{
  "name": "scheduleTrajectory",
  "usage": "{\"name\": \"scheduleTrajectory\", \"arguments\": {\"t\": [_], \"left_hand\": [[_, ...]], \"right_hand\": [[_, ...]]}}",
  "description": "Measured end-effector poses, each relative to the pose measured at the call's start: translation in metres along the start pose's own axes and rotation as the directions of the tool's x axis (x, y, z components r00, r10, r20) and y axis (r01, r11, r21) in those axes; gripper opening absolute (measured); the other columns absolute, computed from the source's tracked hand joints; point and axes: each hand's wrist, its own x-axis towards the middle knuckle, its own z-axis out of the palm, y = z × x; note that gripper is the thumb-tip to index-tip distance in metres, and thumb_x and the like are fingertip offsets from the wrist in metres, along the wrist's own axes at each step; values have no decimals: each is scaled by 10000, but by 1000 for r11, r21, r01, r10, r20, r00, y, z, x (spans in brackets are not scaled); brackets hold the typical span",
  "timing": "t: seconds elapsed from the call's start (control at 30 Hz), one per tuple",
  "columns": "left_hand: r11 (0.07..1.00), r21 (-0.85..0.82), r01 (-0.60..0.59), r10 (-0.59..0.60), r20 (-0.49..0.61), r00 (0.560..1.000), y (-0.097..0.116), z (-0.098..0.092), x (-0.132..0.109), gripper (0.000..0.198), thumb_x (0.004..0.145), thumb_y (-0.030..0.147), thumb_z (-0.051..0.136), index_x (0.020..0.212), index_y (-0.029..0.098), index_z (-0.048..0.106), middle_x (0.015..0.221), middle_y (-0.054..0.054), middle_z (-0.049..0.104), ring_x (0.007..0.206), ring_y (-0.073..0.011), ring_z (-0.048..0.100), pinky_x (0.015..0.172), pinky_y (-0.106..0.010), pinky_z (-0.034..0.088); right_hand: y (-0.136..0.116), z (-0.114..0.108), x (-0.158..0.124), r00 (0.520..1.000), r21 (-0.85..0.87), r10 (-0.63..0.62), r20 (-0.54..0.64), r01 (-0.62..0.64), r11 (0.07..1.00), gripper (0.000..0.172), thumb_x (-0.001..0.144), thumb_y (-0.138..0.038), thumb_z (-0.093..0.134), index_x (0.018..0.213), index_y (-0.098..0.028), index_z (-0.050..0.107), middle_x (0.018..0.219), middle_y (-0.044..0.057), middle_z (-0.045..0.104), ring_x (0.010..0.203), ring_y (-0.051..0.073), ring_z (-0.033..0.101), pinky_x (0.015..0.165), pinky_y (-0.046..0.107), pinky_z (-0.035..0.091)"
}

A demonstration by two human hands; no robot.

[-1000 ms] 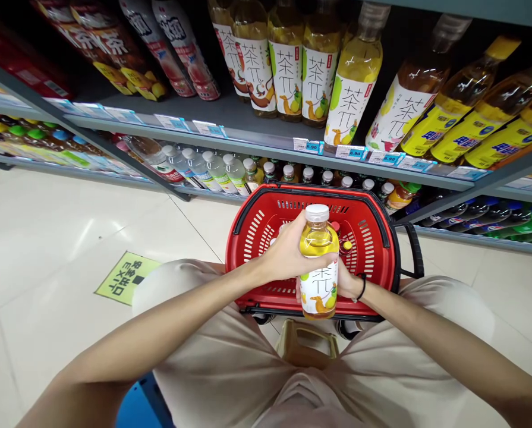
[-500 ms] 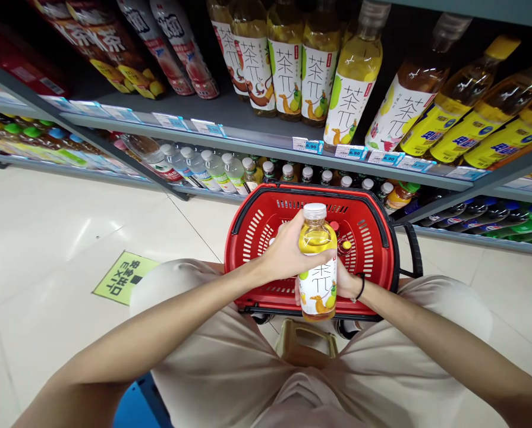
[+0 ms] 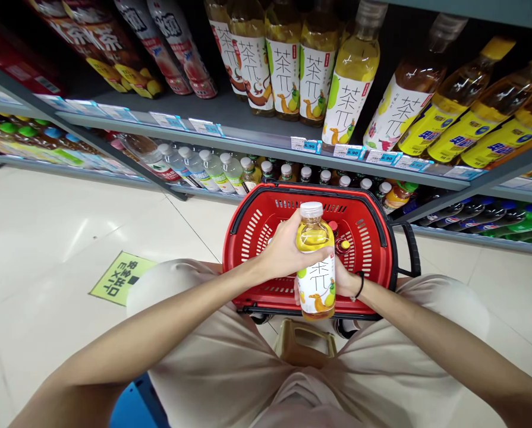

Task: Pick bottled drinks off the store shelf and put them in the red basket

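Observation:
Upright above the red shopping basket (image 3: pixel 243 261) is a bottle of tea (image 3: pixel 317 276), with a white cap, yellow liquid and a white label showing a camel and fruit. My left hand (image 3: pixel 287 246) wraps around its upper part from the left, thumb across the front. From behind and the right, my right hand (image 3: pixel 346 279) supports the same bottle; most of its fingers are hidden behind it. A black band circles my right wrist. Inside the basket, a bottle with a yellow cap (image 3: pixel 345 245) and a red cap (image 3: pixel 333 226) show partly.
A grey shelf (image 3: pixel 248 134) ahead carries tea bottles (image 3: pixel 287 77) and yellow-labelled bottles (image 3: pixel 462 131) above price tags. Several smaller bottles (image 3: pixel 212 166) stand on the lower shelf. A green exit sign (image 3: pixel 116 278) is on the floor at left. The basket's black handle (image 3: pixel 412 249) sticks out right.
The whole view has shifted very slightly. Both hands keep the tea bottle in the same hold, with almost no movement.

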Motion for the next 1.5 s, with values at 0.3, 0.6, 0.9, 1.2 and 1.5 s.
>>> {"name": "scheduleTrajectory", "arguments": {"t": [0.3,0.6,0.9,1.2,1.5], "left_hand": [[1000,9,26,-26,-15,1000,-1,0,1,616,767,430,835,1234,148,548,1101,-106,767,912,-253,761,797,-376,611],[1000,-18,23,-23,-18,1000,-2,0,1,598,776,417,834,1231,160,542,1103,-100,770,920,-247,767,803,-362,623],[995,-92,36,-38,-19,999,-2,1,1,616,757,353,848,1245,137,541,1117,-113,761,908,-246,766,792,-364,638],[998,-63,19,-20,-29,999,0,1,0,612,755,361,849,1239,147,540,1129,-113,751,923,-241,758,812,-358,630],[1000,-14,1,-1,-22,1000,-2,1,-2,631,773,413,836,1264,152,538,1145,-119,756,945,-251,756,821,-364,623]], "right_hand": [[-1,1,-2,1000,22,7,13,-7,1000,668,975,-710,487,1141,-109,727,1057,186,793,1055,340,736,959,514,575],[-2,0,-2,999,36,27,28,-28,999,665,982,-707,480,1133,-108,725,1054,185,794,1043,334,740,955,514,578],[-2,0,-1,999,57,37,6,-37,998,681,987,-723,469,1126,-106,722,1047,184,795,1013,328,751,953,509,581],[-3,1,-2,1000,43,4,-20,-3,999,675,988,-721,469,1139,-114,726,1054,175,798,1025,325,749,956,500,582],[-1,-2,-1,999,33,8,-46,-6,999,656,985,-711,480,1133,-122,730,1045,165,801,1031,325,745,953,496,577]]}}
